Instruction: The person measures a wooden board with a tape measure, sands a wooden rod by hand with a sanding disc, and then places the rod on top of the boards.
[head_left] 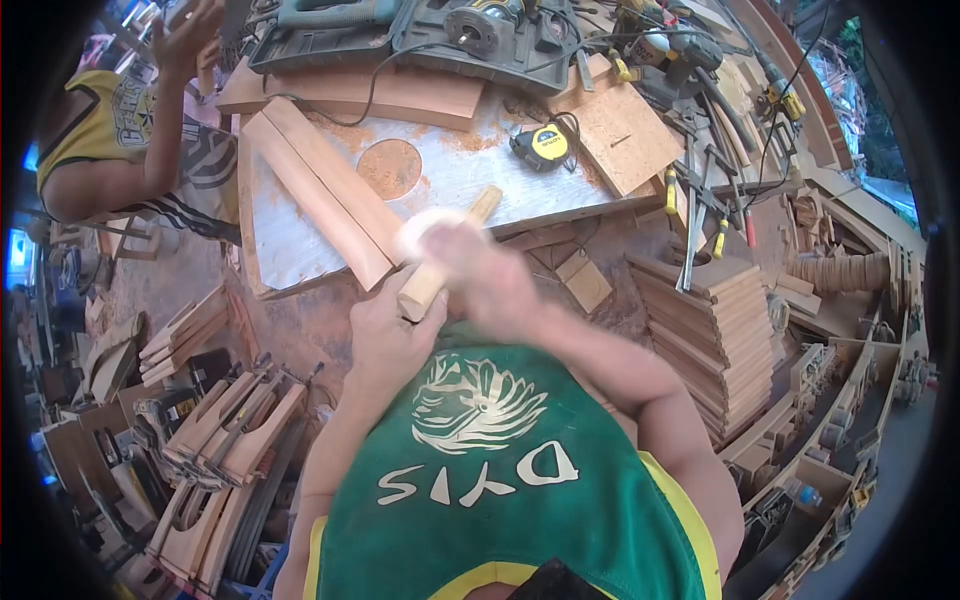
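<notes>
Your green shirt (500, 440) bears white letters, upside down from here, that look like "DYIS". Your left hand (385, 335) wraps the near end of the wooden dowel (420, 290), which slants across the bench edge. Your right hand (485, 270), blurred, curls round a white pad (422, 235) on the dowel. Beyond, the metal sheet (460, 180) lies open between the slats (320, 195) and a yellow tape measure (545, 146), whose label is unreadable.

1. Cluttered workbench (290, 250) topped with pale, sawdust-strewn metal sheet.
2. Tall stack of tan wooden boards (720, 330) at right.
3. Brown earthen floor (290, 325) below, littered with offcuts.
4. Bright daylight throughout; green foliage (872, 125) beyond the far right edge.
</notes>
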